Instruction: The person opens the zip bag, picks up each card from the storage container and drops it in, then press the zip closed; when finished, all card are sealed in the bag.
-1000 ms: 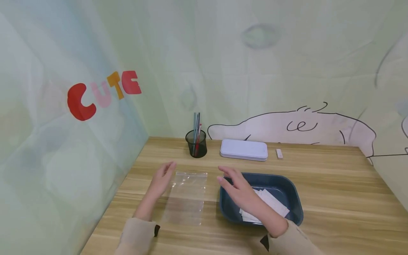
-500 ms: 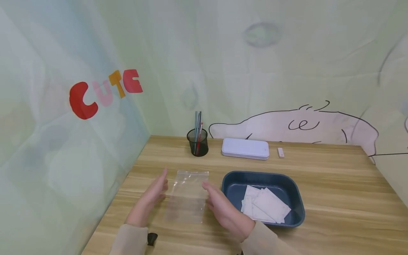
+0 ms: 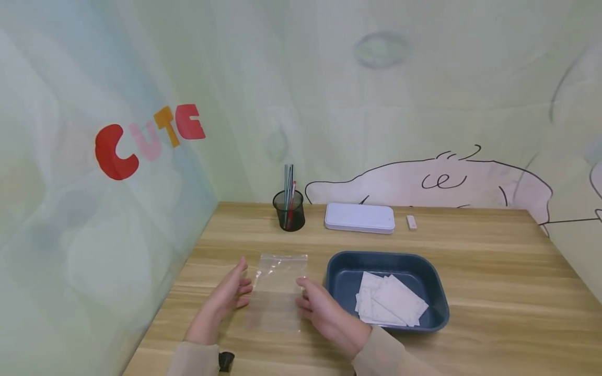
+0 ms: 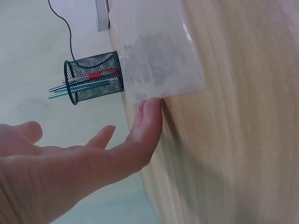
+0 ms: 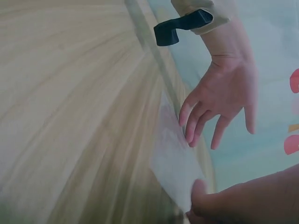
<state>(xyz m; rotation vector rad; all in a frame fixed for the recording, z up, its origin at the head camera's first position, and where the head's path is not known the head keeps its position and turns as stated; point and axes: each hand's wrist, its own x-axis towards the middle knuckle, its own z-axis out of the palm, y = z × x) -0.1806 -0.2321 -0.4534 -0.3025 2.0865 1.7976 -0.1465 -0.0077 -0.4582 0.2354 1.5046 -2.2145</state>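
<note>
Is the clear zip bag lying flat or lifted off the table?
Flat. The clear zip bag lies spread on the table; the left hand and right hand flank its edges.

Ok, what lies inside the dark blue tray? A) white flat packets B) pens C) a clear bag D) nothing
A: white flat packets lie overlapping in the dark blue tray; the clear bag lies on the table between the hands.

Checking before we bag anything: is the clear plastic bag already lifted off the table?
No, the clear plastic bag lies flat on the table between the left hand and right hand.
</note>
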